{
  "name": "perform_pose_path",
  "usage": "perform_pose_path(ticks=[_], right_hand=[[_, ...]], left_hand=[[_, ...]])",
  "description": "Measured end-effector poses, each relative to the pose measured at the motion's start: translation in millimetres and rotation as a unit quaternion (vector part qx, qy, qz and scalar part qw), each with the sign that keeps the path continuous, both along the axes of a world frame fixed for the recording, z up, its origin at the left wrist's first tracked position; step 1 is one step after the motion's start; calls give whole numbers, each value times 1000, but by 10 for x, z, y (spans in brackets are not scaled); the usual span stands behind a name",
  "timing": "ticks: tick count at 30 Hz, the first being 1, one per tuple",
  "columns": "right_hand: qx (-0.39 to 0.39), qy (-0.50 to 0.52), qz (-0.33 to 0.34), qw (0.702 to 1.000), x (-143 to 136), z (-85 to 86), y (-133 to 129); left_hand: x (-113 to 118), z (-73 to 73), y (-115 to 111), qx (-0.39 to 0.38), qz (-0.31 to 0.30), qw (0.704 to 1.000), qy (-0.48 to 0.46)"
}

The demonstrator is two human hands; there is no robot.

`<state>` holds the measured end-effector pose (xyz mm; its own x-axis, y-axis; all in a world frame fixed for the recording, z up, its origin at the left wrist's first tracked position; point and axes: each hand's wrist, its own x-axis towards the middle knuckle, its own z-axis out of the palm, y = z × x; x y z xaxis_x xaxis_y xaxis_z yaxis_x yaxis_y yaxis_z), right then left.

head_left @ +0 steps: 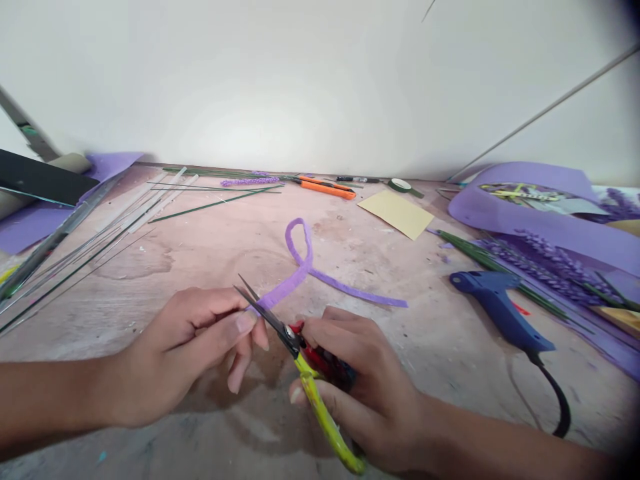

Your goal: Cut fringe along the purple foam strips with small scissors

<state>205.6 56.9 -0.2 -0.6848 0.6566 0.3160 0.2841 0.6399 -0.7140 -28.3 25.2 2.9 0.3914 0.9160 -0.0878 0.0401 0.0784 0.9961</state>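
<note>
A long purple strip [285, 288] curls in a loop above the table, its other end trailing to the right. My left hand [200, 340] pinches the near end of the strip between thumb and fingers. My right hand [365, 377] is closed on scissors [313, 380] with yellow-green and red handles. The scissor blades are slightly apart and lie across the strip's end, right beside my left fingertips.
A blue glue gun [505, 310] with a black cord lies at the right, near purple flower stems [560, 267] and purple sheets [525, 183]. Behind are a yellow card [397, 213], an orange cutter [327, 188] and tape [400, 185]. Thin rods [115, 233] lie left.
</note>
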Motion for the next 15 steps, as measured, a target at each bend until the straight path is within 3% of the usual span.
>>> perform_pose_path(ticks=[7, 15], right_hand=[[17, -11, -10, 1000, -17, 26, -15], [5, -18, -5, 1000, 1, -5, -6]], left_hand=[[-21, -9, -10, 35, 29, 999, 3], [-1, 12, -21, 54, 20, 998, 27]])
